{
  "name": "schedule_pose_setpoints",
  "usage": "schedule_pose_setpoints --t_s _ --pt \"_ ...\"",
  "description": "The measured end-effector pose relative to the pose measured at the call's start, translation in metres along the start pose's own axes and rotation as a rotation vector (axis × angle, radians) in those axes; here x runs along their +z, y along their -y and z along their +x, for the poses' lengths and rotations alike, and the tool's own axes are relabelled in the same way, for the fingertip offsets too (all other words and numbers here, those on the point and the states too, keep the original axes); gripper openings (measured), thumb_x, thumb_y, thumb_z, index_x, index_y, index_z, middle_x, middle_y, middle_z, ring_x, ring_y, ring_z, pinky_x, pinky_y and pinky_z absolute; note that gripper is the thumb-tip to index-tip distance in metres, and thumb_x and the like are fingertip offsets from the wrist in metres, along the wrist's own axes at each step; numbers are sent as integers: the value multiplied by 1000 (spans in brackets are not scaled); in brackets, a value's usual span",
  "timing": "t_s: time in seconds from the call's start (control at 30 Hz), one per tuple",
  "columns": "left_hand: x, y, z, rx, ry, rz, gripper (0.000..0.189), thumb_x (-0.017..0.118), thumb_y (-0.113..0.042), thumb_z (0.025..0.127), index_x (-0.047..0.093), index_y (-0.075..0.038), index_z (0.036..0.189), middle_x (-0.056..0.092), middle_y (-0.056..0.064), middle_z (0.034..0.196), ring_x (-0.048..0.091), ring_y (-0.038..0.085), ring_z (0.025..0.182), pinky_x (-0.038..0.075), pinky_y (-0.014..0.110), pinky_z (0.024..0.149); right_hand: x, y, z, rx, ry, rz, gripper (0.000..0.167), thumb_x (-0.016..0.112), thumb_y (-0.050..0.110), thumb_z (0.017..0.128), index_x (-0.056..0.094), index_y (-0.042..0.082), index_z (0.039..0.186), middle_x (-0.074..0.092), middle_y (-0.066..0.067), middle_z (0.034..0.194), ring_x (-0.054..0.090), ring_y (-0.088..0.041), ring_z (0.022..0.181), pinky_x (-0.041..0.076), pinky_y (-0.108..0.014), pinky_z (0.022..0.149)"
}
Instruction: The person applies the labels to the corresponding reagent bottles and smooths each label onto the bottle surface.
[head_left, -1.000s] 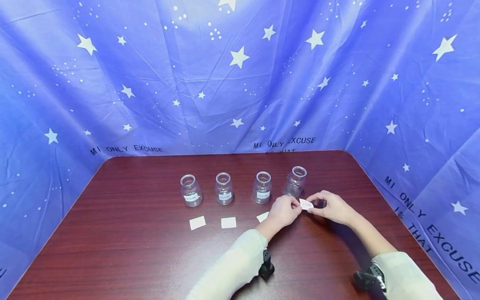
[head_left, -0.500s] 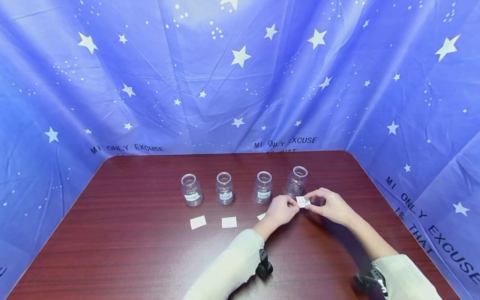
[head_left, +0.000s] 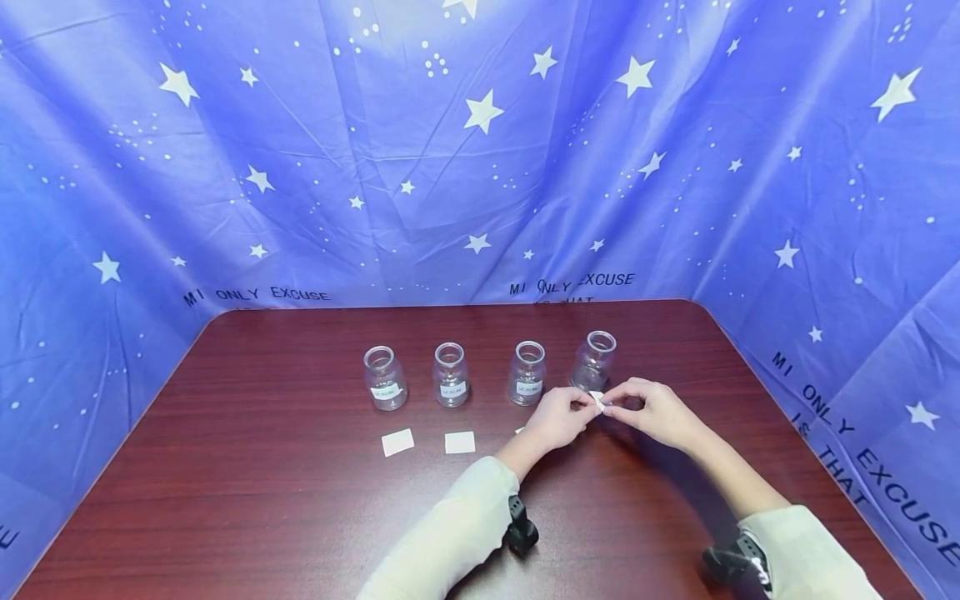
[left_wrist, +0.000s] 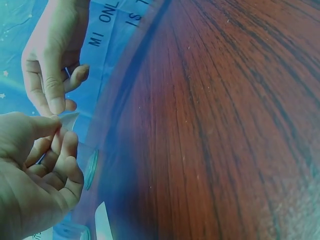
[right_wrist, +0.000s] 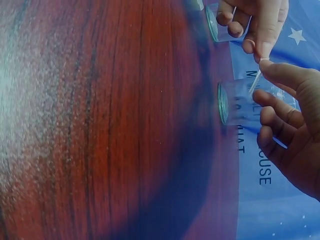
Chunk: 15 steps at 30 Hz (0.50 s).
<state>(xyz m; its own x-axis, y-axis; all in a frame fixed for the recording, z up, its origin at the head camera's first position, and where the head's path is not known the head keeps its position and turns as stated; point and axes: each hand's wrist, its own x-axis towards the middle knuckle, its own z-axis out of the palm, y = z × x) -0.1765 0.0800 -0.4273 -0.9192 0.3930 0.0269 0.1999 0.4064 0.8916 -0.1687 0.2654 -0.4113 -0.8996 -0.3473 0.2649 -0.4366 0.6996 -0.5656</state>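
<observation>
My left hand [head_left: 561, 417] and right hand [head_left: 655, 412] meet in front of the rightmost glass jar [head_left: 594, 363] in the head view. Between their fingertips is a small white label [left_wrist: 69, 120], bent in the left wrist view and almost edge-on in the right wrist view. The left thumb and forefinger pinch one end of it. My right thumb and fingertips pinch the label too, with the other fingers loosely bent. No label shows on the jar behind the hands, though its lower front is partly hidden.
Three more open glass jars, each with a white printed label, stand in a row to the left: one [head_left: 528, 373], another [head_left: 452, 377], a third [head_left: 385, 380]. White paper pieces lie before them, one [head_left: 397, 442] and another [head_left: 460, 442]. A starry blue curtain [head_left: 420, 150] surrounds the wooden table [head_left: 247, 467].
The label has tilted and shifted slightly left between the hands, so its printed face no longer shows in the head view. My hands have moved slightly left and now meet closer together.
</observation>
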Motion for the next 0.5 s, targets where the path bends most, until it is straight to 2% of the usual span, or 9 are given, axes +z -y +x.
schedule_pose_setpoints --t_s 0.17,0.4,0.5 --pt "-2 1 0 15 13 -27 17 61 -16 90 68 -2 97 70 15 83 53 1 56 44 13 53 1 3 2 -19 1 16 9 73 14 79 71 16 88 62 8 76 49 4 69 41 -19 60" --pt "-6 5 -1 76 14 -6 16 60 -15 91 68 -3 97 70 12 87 54 1 57 45 12 55 2 3 3 -40 -3 25 11 73 14 79 72 18 89 63 10 76 50 4 68 42 -19 59" --pt "-7 7 0 84 15 -2 16 60 -15 91 69 -4 96 70 12 86 53 0 57 45 13 54 3 3 4 -50 -4 17 12 73 13 78 72 18 89 64 11 77 51 4 69 42 -18 60"
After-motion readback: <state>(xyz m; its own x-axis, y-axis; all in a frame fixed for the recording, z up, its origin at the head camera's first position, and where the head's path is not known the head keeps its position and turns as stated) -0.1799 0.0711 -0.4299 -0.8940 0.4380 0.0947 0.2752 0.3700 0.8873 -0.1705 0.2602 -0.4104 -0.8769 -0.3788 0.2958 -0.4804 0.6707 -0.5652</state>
